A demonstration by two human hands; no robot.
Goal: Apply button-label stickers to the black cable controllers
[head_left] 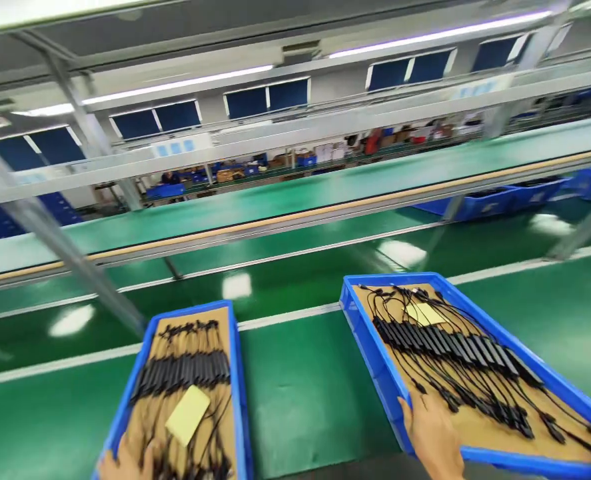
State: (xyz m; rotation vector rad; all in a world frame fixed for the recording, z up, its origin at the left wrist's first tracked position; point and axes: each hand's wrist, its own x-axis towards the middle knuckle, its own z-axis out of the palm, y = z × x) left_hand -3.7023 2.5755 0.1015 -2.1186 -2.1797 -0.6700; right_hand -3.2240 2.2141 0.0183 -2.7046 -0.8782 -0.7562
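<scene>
My left hand [125,461] grips the near corner of a blue plastic tray [238,387], with its fingers among the cable ends. That tray holds a tan cardboard sheet [220,327] with a row of black cable units [180,370] and a pale yellow card [188,415] on top. My right hand [432,437] holds the near rim of a second blue tray [520,343]. This tray carries similar black cables [450,350] and a yellow card [425,313]. The trays' nearest parts run out of view.
Both trays rest tilted over a green workbench belt [305,393] with white stripes. Grey metal uprights [70,260] and a long green bench [275,207] stand beyond, with blue crates [490,203] along it. Farther rows of benches and windows fill the background.
</scene>
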